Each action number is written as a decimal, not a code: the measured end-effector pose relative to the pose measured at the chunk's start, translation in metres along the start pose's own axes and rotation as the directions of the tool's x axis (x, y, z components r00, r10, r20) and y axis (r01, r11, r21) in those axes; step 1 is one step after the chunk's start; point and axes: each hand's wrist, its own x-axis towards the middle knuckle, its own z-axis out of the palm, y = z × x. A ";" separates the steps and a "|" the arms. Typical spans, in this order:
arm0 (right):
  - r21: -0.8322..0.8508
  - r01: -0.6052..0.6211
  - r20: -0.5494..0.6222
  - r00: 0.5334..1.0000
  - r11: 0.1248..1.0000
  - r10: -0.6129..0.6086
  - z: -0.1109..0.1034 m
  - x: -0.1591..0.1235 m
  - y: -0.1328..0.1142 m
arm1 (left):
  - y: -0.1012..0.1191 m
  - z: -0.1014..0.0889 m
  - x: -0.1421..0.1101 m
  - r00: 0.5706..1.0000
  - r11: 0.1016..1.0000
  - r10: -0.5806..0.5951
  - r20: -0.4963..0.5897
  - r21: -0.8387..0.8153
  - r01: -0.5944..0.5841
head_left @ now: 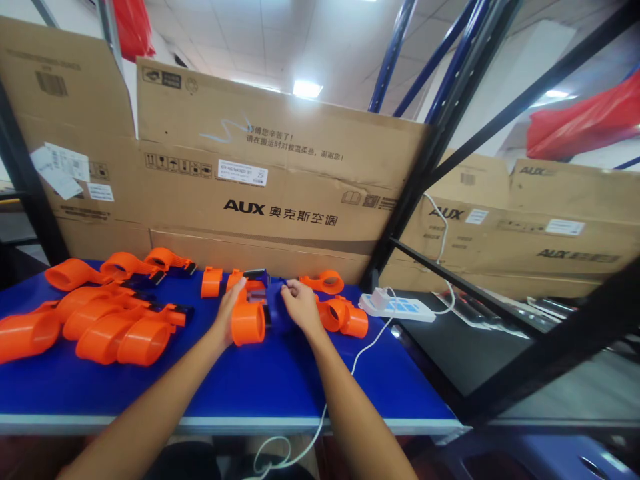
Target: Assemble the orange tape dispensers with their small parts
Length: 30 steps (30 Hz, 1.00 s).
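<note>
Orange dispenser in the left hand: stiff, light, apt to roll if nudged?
Probably stiff: the orange dispenser keeps its round shape in the left hand. Likely light for its size, since its ring looks like thin, hollow plastic. Might rock or roll a little on the blue tabletop, given that curved outer wall.

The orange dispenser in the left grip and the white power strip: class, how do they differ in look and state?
The dispenser is orange; the power strip is white. The dispenser shows a rounded open ring; the power strip is long and flat. The dispenser is held in the left grip, while the power strip lies unheld with a plug in it. Both appear to be plastic.
</note>
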 end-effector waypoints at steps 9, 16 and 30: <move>-0.403 0.007 -0.209 0.973 0.915 -0.100 -0.066 0.000 0.005 | -0.011 -0.012 0.011 0.993 0.993 0.064 -0.101 0.108 -0.053; -0.705 -0.021 -0.078 0.996 0.709 -0.048 -0.066 -0.010 0.002 | -0.013 -0.016 0.016 0.993 0.987 0.061 -0.101 0.154 -0.044; -0.737 0.090 0.128 0.992 0.670 0.008 -0.039 -0.019 -0.011 | -0.009 -0.009 0.007 0.995 0.978 0.073 -0.068 0.201 -0.058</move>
